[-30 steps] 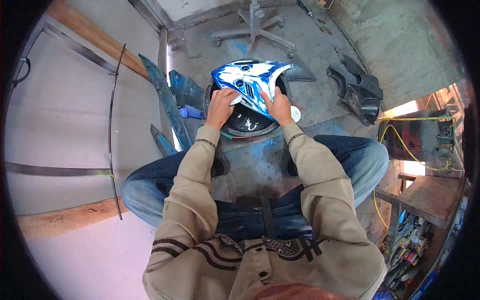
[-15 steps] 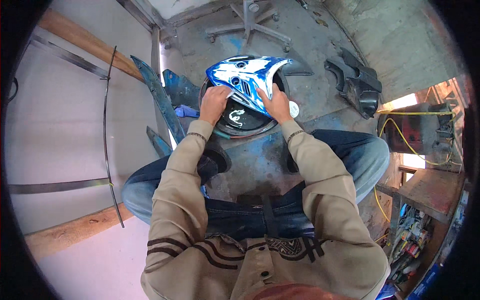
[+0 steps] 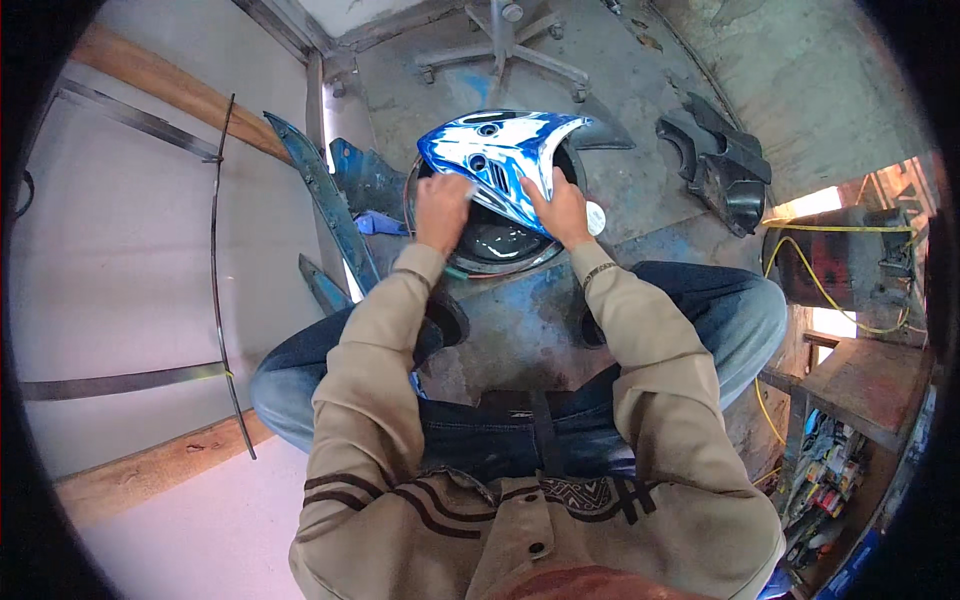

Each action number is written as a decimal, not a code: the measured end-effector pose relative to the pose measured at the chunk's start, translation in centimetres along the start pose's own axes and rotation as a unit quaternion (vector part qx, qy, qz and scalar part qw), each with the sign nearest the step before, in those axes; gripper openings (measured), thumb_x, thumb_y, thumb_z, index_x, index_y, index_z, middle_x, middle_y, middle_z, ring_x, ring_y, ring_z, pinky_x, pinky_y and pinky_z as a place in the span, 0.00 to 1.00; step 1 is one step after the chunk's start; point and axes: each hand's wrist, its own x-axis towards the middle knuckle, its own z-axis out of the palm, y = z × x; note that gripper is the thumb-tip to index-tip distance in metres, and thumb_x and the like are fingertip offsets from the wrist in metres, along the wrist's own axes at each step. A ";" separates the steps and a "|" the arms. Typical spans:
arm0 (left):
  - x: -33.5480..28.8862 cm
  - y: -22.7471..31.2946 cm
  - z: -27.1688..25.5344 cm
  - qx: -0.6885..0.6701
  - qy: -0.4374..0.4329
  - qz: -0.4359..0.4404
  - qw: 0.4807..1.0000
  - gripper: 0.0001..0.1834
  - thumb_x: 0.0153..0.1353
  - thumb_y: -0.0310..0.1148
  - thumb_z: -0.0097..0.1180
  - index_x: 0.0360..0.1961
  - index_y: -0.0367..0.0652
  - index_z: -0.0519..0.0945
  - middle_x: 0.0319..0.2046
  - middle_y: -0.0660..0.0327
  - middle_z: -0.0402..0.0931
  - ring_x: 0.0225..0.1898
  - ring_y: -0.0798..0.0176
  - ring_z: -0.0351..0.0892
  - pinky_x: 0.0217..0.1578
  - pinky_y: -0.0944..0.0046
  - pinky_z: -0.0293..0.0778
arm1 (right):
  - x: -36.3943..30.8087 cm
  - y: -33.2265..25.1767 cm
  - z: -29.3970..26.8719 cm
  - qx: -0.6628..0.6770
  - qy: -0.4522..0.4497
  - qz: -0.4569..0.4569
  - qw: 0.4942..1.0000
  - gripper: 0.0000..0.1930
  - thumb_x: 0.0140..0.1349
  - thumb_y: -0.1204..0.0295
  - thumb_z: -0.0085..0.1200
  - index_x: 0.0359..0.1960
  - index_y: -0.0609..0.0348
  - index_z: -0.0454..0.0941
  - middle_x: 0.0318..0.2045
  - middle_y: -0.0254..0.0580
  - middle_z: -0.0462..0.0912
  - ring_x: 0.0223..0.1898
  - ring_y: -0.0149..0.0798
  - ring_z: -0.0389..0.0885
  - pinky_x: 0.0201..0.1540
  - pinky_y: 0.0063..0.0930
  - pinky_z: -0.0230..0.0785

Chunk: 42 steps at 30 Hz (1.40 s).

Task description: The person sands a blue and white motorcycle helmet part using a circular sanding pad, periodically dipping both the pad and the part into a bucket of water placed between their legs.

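A blue-and-white vehicle body panel (image 3: 512, 150), patchy in colour with round holes and slots, lies tilted over a round black basin (image 3: 500, 250) holding water. My right hand (image 3: 562, 212) grips the panel's near right edge, thumb on top. At the panel's near left edge, my left hand (image 3: 442, 210) is closed and slightly blurred. Something small and pale shows by its fingertips, too unclear to name.
Dark body panels (image 3: 325, 195) lean at the left wall beside a blue object (image 3: 380, 223). A black plastic part (image 3: 715, 165) lies at the right. Beyond the basin stands a wheeled chair base (image 3: 500, 50). A white round lid (image 3: 595, 218) sits by the basin.
My left hand has shifted slightly along the panel's near edge, its fingers turned. The bright reflection on the basin water has shrunk to faint streaks. My right hand keeps its grip.
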 end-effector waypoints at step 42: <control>-1.5 3.4 1.7 -0.092 0.001 0.178 0.980 0.18 0.53 0.24 0.61 0.47 0.43 0.84 0.48 0.57 0.84 0.50 0.52 0.83 0.50 0.50 0.76 | 0.0 0.3 0.1 -0.038 0.016 0.001 0.999 0.35 0.68 0.40 0.58 0.47 0.68 0.76 0.34 0.74 0.85 0.39 0.75 0.84 0.44 0.67 0.73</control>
